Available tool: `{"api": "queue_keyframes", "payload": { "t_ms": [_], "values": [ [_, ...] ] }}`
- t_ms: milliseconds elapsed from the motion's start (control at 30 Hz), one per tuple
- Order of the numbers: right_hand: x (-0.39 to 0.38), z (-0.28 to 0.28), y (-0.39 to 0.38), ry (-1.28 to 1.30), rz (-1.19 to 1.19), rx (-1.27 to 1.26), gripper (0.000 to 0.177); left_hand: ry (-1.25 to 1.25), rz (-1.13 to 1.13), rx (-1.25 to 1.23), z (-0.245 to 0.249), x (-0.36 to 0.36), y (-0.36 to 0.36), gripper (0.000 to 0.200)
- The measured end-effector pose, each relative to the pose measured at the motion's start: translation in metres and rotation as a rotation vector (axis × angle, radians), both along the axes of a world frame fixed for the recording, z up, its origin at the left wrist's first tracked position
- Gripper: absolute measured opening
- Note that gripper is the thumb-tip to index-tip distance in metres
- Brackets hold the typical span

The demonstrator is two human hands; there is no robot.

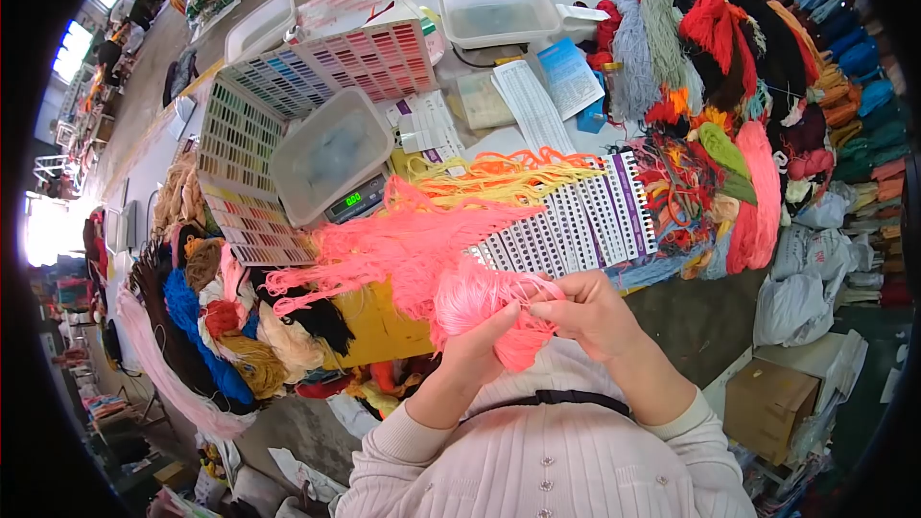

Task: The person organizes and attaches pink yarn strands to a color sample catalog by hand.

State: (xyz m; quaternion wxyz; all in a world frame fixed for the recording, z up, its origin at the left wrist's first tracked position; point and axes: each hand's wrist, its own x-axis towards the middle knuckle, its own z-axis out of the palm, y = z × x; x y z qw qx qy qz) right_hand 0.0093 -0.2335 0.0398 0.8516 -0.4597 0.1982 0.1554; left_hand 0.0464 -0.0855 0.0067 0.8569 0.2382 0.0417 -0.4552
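A bundle of bright pink thread (470,299) is gathered in front of my body, just over the table's near edge. My left hand (472,345) is closed around its underside, thumb pointing up along it. My right hand (593,315) pinches some of the pink strands at the bundle's right side, its fingertips close to my left thumb. Long loose coral-pink threads (384,240) spread from the bundle to the left across the table. Right behind my hands are several punched thread cards (566,230) with purple labels. Yellow and orange threads (518,176) lie over the cards' far ends.
A folding colour chart (245,125) stands at the left. Beside it, a clear plastic tub (331,149) rests on a scale (357,197) reading 0.00. Another tub (499,17) sits at the back. Coloured skeins (758,182) crowd the right side; more skeins (206,317) hang at the left edge.
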Motion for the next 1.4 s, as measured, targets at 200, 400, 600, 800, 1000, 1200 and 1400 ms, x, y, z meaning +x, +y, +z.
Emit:
{"api": "queue_keyframes", "payload": {
  "t_ms": [200, 400, 600, 800, 1000, 1200, 1400],
  "values": [
    [0.005, -0.002, 0.011, -0.034, -0.096, -0.053, 0.007, -0.049, 0.082, 0.150, 0.006, -0.002, -0.004, 0.029],
    [0.008, 0.008, 0.007, 0.009, -0.099, -0.011, 0.006, 0.061, 0.072, 0.010, 0.006, 0.003, 0.001, 0.028],
    [0.005, -0.003, 0.005, -0.080, -0.076, 0.043, 0.007, 0.070, 0.071, 0.007, 0.003, 0.003, 0.001, 0.028],
    [0.005, 0.001, -0.006, 0.021, -0.023, 0.281, 0.004, 0.094, 0.063, -0.020, 0.002, 0.006, 0.003, 0.031],
    [0.007, 0.012, -0.003, 0.059, 0.046, -0.002, 0.004, 0.114, 0.064, -0.068, -0.001, 0.006, 0.003, 0.041],
    [0.008, 0.000, 0.003, -0.072, 0.116, -0.224, 0.007, 0.077, -0.027, -0.105, 0.001, 0.009, 0.004, 0.044],
    [0.007, 0.005, 0.003, 0.026, 0.079, -0.155, 0.004, 0.079, -0.021, -0.092, 0.000, 0.009, 0.005, 0.044]
  ]
}}
